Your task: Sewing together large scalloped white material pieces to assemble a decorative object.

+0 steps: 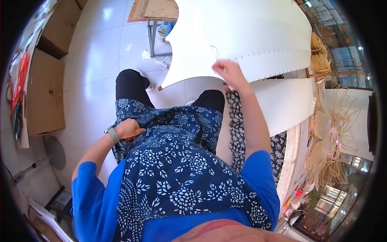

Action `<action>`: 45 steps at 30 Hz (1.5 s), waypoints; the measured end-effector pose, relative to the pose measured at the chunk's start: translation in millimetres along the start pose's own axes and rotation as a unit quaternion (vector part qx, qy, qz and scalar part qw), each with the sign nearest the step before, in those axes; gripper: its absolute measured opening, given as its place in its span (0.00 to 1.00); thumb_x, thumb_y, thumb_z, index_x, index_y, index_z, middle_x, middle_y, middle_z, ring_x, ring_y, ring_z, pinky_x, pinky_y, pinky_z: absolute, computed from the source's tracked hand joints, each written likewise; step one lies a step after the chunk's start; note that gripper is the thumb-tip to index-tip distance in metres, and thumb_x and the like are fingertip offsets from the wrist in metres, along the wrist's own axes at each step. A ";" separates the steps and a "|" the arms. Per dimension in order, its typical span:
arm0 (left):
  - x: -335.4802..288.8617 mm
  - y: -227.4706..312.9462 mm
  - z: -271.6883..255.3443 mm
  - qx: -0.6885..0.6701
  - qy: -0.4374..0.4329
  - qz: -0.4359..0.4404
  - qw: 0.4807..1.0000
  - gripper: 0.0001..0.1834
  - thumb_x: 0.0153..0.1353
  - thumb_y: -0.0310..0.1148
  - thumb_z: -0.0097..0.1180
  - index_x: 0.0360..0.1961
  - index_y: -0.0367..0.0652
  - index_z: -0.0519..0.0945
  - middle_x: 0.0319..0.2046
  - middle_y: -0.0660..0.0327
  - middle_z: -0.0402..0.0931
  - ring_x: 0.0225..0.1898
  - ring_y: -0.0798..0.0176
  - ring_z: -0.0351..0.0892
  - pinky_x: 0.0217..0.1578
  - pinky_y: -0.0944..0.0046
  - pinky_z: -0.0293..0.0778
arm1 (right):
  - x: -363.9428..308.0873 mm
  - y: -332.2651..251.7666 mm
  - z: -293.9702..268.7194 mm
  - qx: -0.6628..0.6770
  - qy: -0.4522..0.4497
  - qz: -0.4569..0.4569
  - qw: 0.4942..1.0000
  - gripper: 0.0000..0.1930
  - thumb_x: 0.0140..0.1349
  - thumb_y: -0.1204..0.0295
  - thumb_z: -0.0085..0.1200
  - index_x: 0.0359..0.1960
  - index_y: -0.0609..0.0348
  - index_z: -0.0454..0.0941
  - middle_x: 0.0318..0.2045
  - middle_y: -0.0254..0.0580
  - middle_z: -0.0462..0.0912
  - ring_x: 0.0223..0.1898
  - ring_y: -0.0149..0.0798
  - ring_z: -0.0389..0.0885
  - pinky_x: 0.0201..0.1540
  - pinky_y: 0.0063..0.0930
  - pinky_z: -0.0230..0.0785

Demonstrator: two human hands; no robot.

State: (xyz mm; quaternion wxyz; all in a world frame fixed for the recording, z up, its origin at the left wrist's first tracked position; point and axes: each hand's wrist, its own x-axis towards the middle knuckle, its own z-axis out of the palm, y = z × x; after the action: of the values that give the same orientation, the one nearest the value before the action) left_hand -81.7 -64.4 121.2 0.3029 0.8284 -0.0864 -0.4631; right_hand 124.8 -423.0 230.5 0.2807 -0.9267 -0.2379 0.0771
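Observation:
My right hand is raised over the near edge of a large white sheet, its fingertips pinched together. A thin dark thread loops up from those fingertips across the sheet. Short dark stitches run along the sheet's right-hand edge. My left hand, with a watch on its wrist, rests on my lap against the blue and white patterned apron. Its fingers are curled under and mostly hidden, so what they hold cannot be made out.
A second white panel with a stitched edge lies to the right, above dark floral cloth. Cardboard boxes stand at the left. A wooden board sits on a metal frame ahead. Bundles of pale strips crowd the far right.

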 end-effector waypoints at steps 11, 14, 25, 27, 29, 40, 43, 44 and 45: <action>7.8 -24.4 28.4 -0.082 0.152 0.003 0.985 0.26 0.59 0.51 0.51 0.16 0.40 0.82 0.12 0.55 0.74 0.18 0.53 0.76 0.28 0.58 0.73 | 152.2 40.2 31.7 -0.408 -0.089 0.222 0.881 0.10 0.52 0.72 0.53 0.35 0.59 0.81 0.37 0.49 0.82 0.41 0.46 0.81 0.43 0.38 0.73; 8.1 -27.4 33.8 -0.088 0.182 0.014 0.979 0.27 0.59 0.51 0.50 0.15 0.38 0.81 0.12 0.54 0.75 0.18 0.53 0.76 0.28 0.58 0.73 | 146.4 51.8 24.2 -0.410 -0.110 0.209 0.881 0.13 0.51 0.76 0.49 0.38 0.60 0.81 0.38 0.52 0.82 0.41 0.47 0.81 0.42 0.38 0.73; 29.1 9.6 -14.4 -0.153 0.231 0.156 0.948 0.18 0.63 0.36 0.49 0.19 0.36 0.75 0.12 0.60 0.73 0.16 0.65 0.74 0.22 0.66 0.70 | 58.4 13.5 -22.8 0.048 0.092 0.051 0.993 0.03 0.62 0.78 0.45 0.33 0.64 0.68 0.27 0.43 0.80 0.33 0.33 0.81 0.38 0.25 0.72; 51.9 39.7 -35.0 -0.142 0.273 0.221 0.925 0.14 0.63 0.34 0.50 0.25 0.35 0.75 0.18 0.59 0.75 0.21 0.67 0.75 0.25 0.68 0.71 | 37.6 13.6 -19.4 0.119 0.112 0.052 0.985 0.02 0.62 0.78 0.44 0.34 0.64 0.68 0.27 0.42 0.79 0.34 0.33 0.81 0.40 0.25 0.71; 72.2 77.4 -53.8 -0.152 0.313 0.283 0.894 0.10 0.63 0.32 0.51 0.33 0.34 0.76 0.25 0.56 0.77 0.28 0.66 0.77 0.32 0.67 0.73 | 23.5 16.0 -13.4 0.197 0.130 0.050 0.970 0.02 0.63 0.78 0.44 0.34 0.64 0.68 0.28 0.41 0.78 0.34 0.33 0.81 0.42 0.25 0.71; 158.8 198.3 -137.1 -0.260 0.341 0.369 0.825 0.14 0.62 0.35 0.54 0.44 0.37 0.75 0.36 0.59 0.78 0.38 0.68 0.76 0.42 0.68 0.73 | 9.2 23.7 -6.1 0.367 0.129 0.000 0.921 0.02 0.64 0.79 0.44 0.36 0.63 0.69 0.28 0.38 0.77 0.34 0.29 0.77 0.44 0.23 0.70; 182.4 170.4 -96.7 -0.420 0.194 0.259 0.848 0.11 0.59 0.32 0.53 0.37 0.35 0.77 0.34 0.56 0.78 0.34 0.66 0.78 0.35 0.67 0.75 | 12.4 36.4 -21.3 0.286 0.084 0.020 0.954 0.03 0.62 0.78 0.46 0.33 0.62 0.73 0.26 0.33 0.77 0.31 0.28 0.74 0.41 0.22 0.69; 187.8 161.6 -77.8 -0.464 0.117 0.218 0.850 0.12 0.60 0.34 0.54 0.40 0.37 0.76 0.36 0.58 0.78 0.36 0.66 0.77 0.39 0.67 0.74 | 14.6 37.7 -24.6 0.192 0.058 0.023 0.979 0.04 0.61 0.78 0.48 0.30 0.61 0.76 0.25 0.32 0.77 0.29 0.28 0.73 0.39 0.22 0.68; 185.4 158.0 -62.6 -0.506 0.040 0.173 0.844 0.14 0.61 0.37 0.55 0.43 0.39 0.75 0.38 0.61 0.77 0.39 0.66 0.77 0.43 0.67 0.73 | 20.5 37.5 -26.2 0.197 0.054 0.029 0.979 0.04 0.61 0.78 0.48 0.30 0.61 0.76 0.25 0.32 0.77 0.29 0.28 0.73 0.39 0.22 0.68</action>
State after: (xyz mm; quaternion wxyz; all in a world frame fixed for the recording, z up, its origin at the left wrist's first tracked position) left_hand 94.4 -243.2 104.8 0.7586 0.5497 0.0299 -0.3487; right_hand 164.9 -453.1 231.2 0.4674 -0.8627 -0.1754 0.0807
